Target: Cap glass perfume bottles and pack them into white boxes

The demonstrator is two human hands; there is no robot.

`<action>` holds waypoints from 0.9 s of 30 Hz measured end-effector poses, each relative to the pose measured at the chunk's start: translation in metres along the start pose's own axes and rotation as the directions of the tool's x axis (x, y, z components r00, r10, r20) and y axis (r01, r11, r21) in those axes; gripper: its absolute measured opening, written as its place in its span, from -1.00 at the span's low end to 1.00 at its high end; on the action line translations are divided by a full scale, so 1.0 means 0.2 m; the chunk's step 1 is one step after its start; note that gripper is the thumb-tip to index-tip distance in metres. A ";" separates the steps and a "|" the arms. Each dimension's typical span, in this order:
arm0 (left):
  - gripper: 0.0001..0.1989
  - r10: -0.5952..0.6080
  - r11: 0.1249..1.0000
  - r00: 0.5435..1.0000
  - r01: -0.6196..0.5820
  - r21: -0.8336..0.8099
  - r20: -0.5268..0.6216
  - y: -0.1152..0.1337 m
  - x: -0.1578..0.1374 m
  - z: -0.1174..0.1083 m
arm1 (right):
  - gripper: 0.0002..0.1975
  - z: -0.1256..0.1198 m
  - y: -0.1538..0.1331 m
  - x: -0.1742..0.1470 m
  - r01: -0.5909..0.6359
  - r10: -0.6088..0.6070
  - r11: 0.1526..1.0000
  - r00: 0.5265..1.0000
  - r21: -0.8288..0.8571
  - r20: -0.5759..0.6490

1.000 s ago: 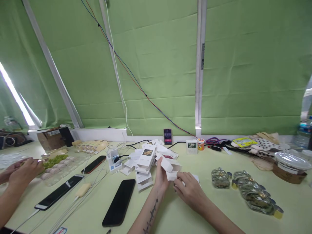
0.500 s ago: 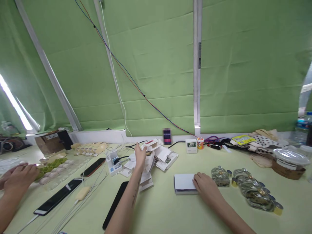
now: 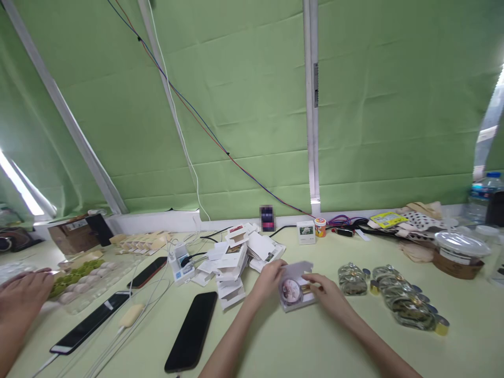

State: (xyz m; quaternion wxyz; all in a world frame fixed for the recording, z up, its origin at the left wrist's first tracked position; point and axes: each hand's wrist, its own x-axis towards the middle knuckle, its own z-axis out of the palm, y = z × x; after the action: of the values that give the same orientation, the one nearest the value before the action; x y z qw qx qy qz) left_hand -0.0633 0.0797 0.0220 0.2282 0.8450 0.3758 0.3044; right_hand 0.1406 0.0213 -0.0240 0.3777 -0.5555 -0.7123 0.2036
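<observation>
In front of me on the table is a small white box with its lid raised. Inside it sit a round, clear-covered container with a pinkish top and a small gold-coloured piece. My left hand is closed on the box's left side by the lid. On the right, my right hand has its fingers closed at the box's edge, close to the gold-coloured piece. Whether they touch that piece I cannot tell. A jumbled pile of white cartons lies just beyond my left hand.
Several clear glass bottles with gold caps lie to the right. A black phone is left of my forearm. Farther left are charging cables, more phones and an egg tray, with another person's hand near it. A white carton stands at the back.
My left hand has come from the carton pile to the box. The box has gone from closed to open, showing its contents. My right hand stays at its right side.
</observation>
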 end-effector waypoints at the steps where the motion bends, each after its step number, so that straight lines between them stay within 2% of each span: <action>1: -0.73 -0.012 1.000 0.999 0.012 0.003 -0.036 -0.02 0.01 0.00 | -0.65 0.01 -0.01 0.00 0.017 -0.017 1.000 1.000 -0.004 0.004; 6: -0.79 -0.033 0.999 0.988 0.029 -0.027 -0.150 -0.03 0.03 -0.01 | -0.77 0.04 -0.07 0.04 0.040 -0.034 0.997 0.996 -0.071 0.080; 12: -0.82 -0.031 0.998 0.974 0.018 -0.062 -0.225 0.00 0.02 0.00 | -0.87 -0.01 -0.09 0.04 -0.019 0.054 0.985 0.978 -0.173 0.201; 16: -0.84 -0.066 0.998 0.936 0.056 -0.037 -0.345 0.01 0.02 -0.08 | -0.85 -0.05 -0.10 0.00 -0.055 0.108 0.974 0.965 -0.220 0.238; 18: -0.83 -0.103 0.994 0.881 0.108 -0.016 -0.463 -0.01 0.01 -0.17 | -0.85 -0.06 -0.10 -0.03 -0.067 0.127 0.970 0.960 -0.235 0.250; 19: -0.82 -0.125 0.990 0.836 0.141 -0.010 -0.534 -0.02 0.01 -0.23 | -0.85 -0.06 -0.09 -0.04 -0.072 0.134 0.968 0.958 -0.242 0.253; 23: -0.59 -0.195 0.963 0.582 0.265 -0.042 -0.789 -0.06 -0.02 -0.43 | -0.84 -0.07 -0.09 -0.06 -0.080 0.150 0.963 0.953 -0.259 0.264; 24: -0.55 -0.198 0.960 0.550 0.274 -0.048 -0.812 -0.07 -0.02 -0.45 | -0.84 -0.08 -0.09 -0.07 -0.080 0.151 0.962 0.953 -0.260 0.264; 25: -0.53 -0.194 0.961 0.544 0.274 -0.046 -0.817 -0.08 -0.02 -0.45 | -0.83 -0.08 -0.10 -0.07 -0.079 0.150 0.962 0.953 -0.260 0.264; 27: -0.52 -0.177 0.965 0.588 0.263 -0.020 -0.789 -0.08 -0.01 -0.41 | -0.83 -0.08 -0.11 -0.07 -0.078 0.147 0.963 0.954 -0.258 0.262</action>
State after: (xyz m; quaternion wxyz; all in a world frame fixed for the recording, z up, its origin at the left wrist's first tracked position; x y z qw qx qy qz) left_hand -0.1289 0.0998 0.0699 0.0350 0.5838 0.5533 0.5931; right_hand 0.1398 -0.0014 -0.0026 0.1900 -0.6036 -0.7448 0.2118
